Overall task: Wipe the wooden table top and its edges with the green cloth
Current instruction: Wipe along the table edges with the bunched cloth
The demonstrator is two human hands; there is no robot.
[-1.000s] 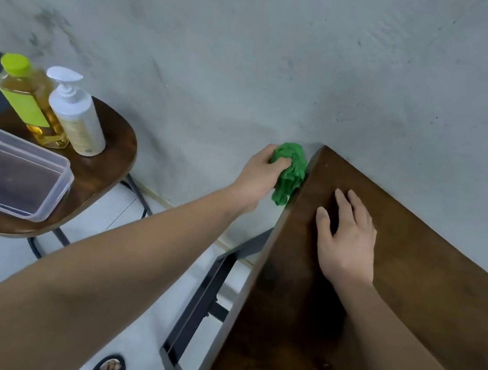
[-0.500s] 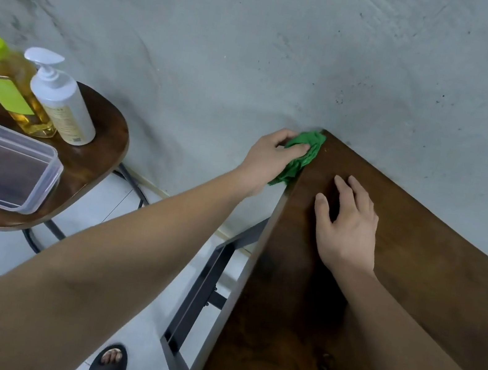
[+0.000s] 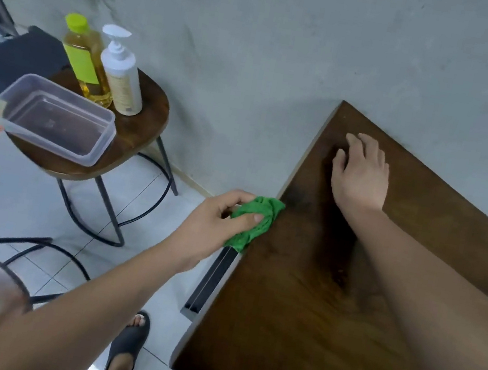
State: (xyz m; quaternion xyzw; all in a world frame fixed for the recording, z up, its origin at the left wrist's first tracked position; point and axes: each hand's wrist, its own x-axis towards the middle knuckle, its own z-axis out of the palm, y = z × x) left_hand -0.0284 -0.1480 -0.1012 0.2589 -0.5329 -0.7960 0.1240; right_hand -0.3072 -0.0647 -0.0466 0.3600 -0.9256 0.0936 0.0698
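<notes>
- Pressing the crumpled, bright green cloth against the tabletop's left edge, midway along.
- Curling left hand fingers and thumb round the cloth.
- Resting right hand flat on the tabletop, fingers spread wide.
- Seeing only stool wood through the clear tub; holding amber liquid in the green-capped bottle.

A round stool stands on the tiled floor near the grey wall. On it are a yellow bottle, a white pump bottle just beside it, and a clear tub in front. A dark seat is behind.
</notes>
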